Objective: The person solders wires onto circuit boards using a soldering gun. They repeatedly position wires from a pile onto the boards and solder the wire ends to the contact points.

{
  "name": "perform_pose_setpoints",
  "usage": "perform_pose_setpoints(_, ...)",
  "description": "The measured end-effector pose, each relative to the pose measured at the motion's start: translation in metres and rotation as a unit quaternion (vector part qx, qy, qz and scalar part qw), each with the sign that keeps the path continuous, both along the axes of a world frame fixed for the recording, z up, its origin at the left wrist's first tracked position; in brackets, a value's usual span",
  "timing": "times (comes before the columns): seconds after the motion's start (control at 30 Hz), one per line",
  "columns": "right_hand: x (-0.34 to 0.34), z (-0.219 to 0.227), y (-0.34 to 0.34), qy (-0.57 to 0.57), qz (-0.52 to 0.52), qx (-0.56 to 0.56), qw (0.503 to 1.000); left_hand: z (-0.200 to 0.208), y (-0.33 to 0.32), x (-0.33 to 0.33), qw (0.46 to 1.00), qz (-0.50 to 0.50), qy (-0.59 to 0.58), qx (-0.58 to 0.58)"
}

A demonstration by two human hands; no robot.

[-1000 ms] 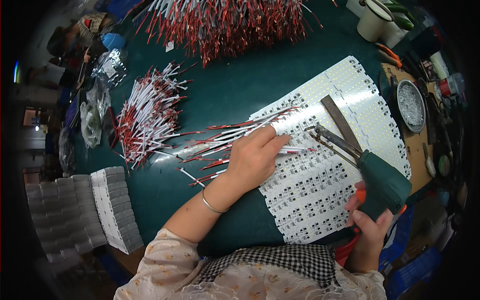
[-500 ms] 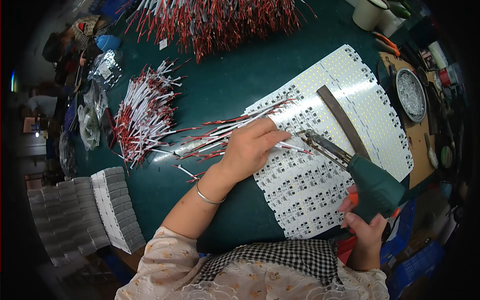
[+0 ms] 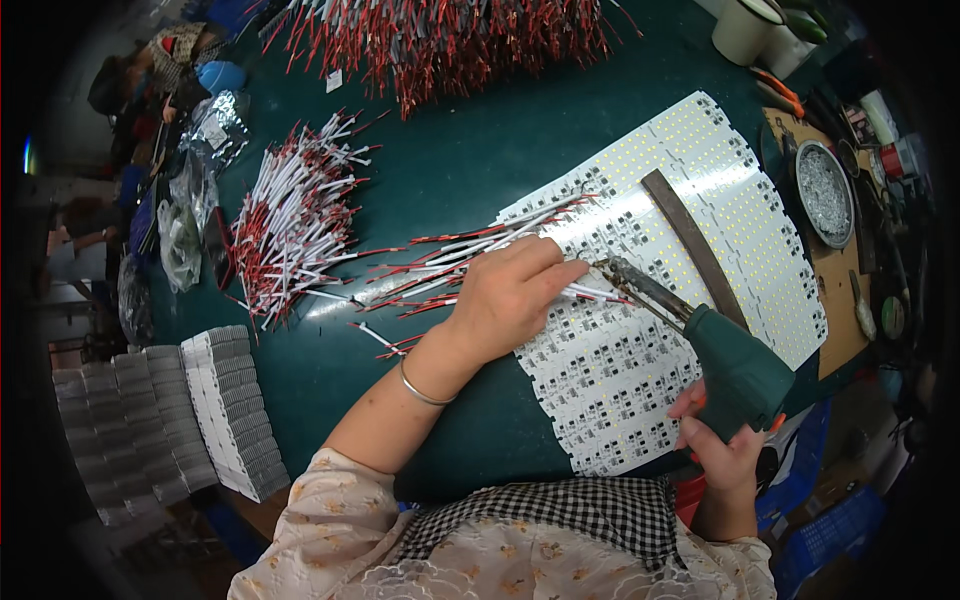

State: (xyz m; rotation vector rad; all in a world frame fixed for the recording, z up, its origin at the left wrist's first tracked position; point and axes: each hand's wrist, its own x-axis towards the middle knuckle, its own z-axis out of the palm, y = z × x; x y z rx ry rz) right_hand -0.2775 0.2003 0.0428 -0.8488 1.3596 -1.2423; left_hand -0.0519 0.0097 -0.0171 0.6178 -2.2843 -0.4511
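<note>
A green soldering gun [image 3: 738, 372] is in my right hand [image 3: 722, 452], its fingers closed round the handle. The gun's metal tip meets a sheet of white LED circuit boards [image 3: 610, 400], right at my left fingertips. My left hand [image 3: 510, 298] rests over the sheet's left edge with thumb and forefinger pinched on a thin wire, whose end is mostly hidden. Under and beside that hand lie several loose white-and-red wires [image 3: 450, 258], partly on the boards. A dark flat bar [image 3: 690, 240] lies across the sheet.
A pile of white-and-red wires [image 3: 300, 220] lies at left, and a larger bundle [image 3: 440, 45] at the far edge. Stacked boards [image 3: 235, 410] stand at the near left. On the right are a metal bowl [image 3: 825, 195], orange-handled pliers [image 3: 778, 90] and an enamel mug [image 3: 745, 30].
The soldering gun's body has swung slightly left, while its tip stays by my left fingertips. My left hand keeps its pinch. The whole view has shifted a little.
</note>
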Motion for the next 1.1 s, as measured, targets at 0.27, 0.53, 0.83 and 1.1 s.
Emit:
perform_pose_setpoints(0.27,-0.005,-0.004,-0.003,0.104,0.05,-0.056,0.992,0.004,0.004,-0.005,0.999,0.007,-0.021,-0.028)
perform_pose_setpoints(0.53,0.001,0.011,-0.004,0.022,-0.098,-0.014,0.995,0.011,0.003,0.003,0.999,0.022,-0.023,-0.044)
perform_pose_setpoints(0.83,-0.029,0.045,-0.017,0.151,-0.079,-0.106,0.98,0.014,0.014,0.0,0.999,0.028,-0.02,-0.022)
perform_pose_setpoints(1.1,-0.016,0.026,-0.025,0.061,-0.057,-0.118,0.989,0.016,0.004,0.001,0.972,0.163,0.162,0.059)
